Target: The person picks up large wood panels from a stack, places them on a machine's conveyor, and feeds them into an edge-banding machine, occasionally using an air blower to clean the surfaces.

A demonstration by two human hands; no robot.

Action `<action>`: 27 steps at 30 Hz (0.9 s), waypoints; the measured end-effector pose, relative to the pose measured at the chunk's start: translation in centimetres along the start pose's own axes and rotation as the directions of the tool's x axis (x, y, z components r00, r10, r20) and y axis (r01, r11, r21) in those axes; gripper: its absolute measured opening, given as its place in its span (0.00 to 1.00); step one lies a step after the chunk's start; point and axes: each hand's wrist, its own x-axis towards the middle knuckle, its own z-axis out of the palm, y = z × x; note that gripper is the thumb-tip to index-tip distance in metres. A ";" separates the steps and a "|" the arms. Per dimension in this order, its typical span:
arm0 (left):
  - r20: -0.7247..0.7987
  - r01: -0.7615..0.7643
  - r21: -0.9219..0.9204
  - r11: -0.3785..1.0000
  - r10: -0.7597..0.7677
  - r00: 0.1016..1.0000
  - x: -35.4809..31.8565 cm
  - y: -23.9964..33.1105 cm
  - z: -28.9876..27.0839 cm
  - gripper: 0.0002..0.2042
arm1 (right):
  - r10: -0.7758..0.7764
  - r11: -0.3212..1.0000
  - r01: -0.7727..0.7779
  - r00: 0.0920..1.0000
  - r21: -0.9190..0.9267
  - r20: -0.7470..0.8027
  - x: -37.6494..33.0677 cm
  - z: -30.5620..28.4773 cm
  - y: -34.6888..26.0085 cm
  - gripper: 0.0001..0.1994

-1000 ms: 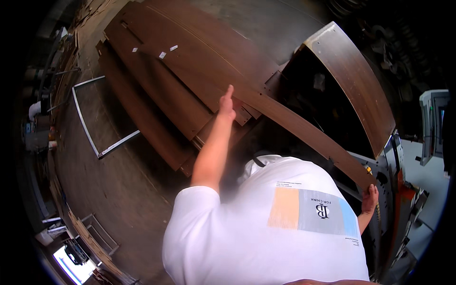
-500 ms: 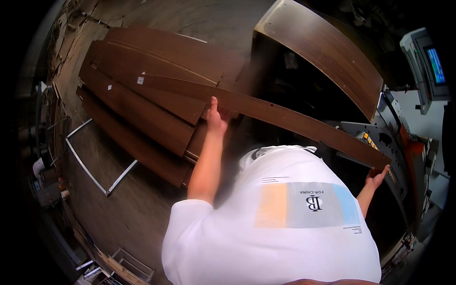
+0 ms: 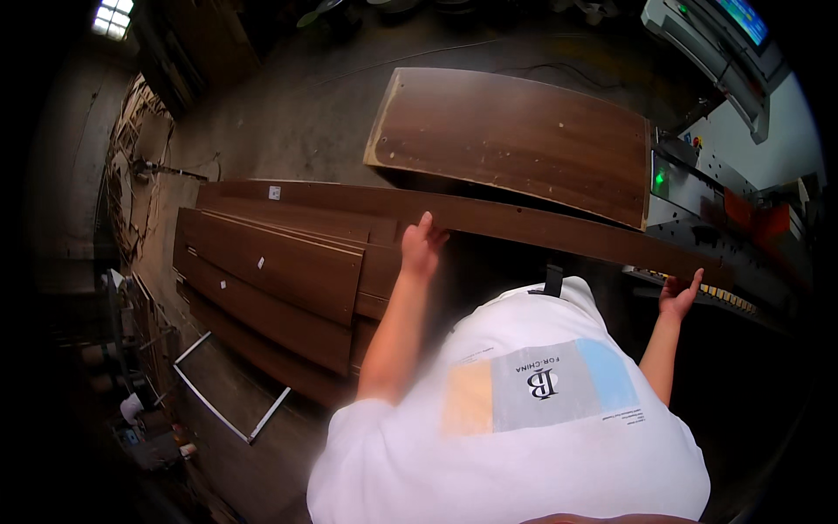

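Note:
A long, narrow dark-brown board (image 3: 515,223) stretches across the view in front of my white shirt. My left hand (image 3: 421,248) is closed on its near edge around mid-length, thumb up. My right hand (image 3: 678,297) grips its right end, thumb up; most of the fingers of both hands are hidden by the board. Just beyond it lies a wider brown panel (image 3: 515,140) with pale worn edges and small holes. The long board's left part runs past the back of a pile of brown boards (image 3: 279,279).
At the right stands a machine with a perforated metal table (image 3: 685,214), a green light and a yellow-and-black strip (image 3: 733,301). A control screen (image 3: 738,22) is above it. A white metal frame (image 3: 214,406) lies on the floor at left, near the board pile.
The long board has swung to a more level line across the view and its left end has moved away from me, past the pile. My view has turned; both hands keep their grip.

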 end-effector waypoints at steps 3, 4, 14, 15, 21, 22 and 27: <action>0.050 0.038 0.166 0.985 -0.047 0.998 3.9 -0.7 4.3 0.14 | 0.013 0.999 -0.015 0.997 -0.029 -0.078 3.3 -0.2 -0.9 0.19; 0.060 0.048 0.236 0.971 -0.063 0.996 4.9 -1.0 5.8 0.14 | 0.016 0.999 -0.021 0.994 -0.040 -0.106 4.1 0.1 -1.2 0.19; 0.039 0.095 0.769 0.632 -0.195 0.980 6.3 -3.9 15.5 0.11 | 0.065 0.455 -0.098 0.995 -0.885 -0.077 11.3 2.4 -4.9 0.25; 0.044 0.077 0.800 0.595 -0.185 0.982 6.2 -3.5 16.1 0.11 | -0.003 0.366 -0.043 0.999 -0.930 -0.047 12.0 1.7 -4.2 0.26; 0.124 -0.268 0.942 0.204 0.530 0.839 10.0 0.9 11.3 0.19 | -0.098 0.218 0.373 0.928 -0.902 0.360 5.9 8.5 1.7 0.16; 0.151 -0.190 0.982 0.003 0.596 0.789 11.1 2.2 9.6 0.21 | -0.125 0.217 0.469 0.883 -0.856 0.452 4.6 10.0 3.3 0.13; 0.219 -0.008 0.911 -0.412 0.468 0.856 15.7 2.4 3.7 0.37 | 0.062 0.197 0.712 0.677 -0.674 0.733 -0.7 16.2 8.5 0.08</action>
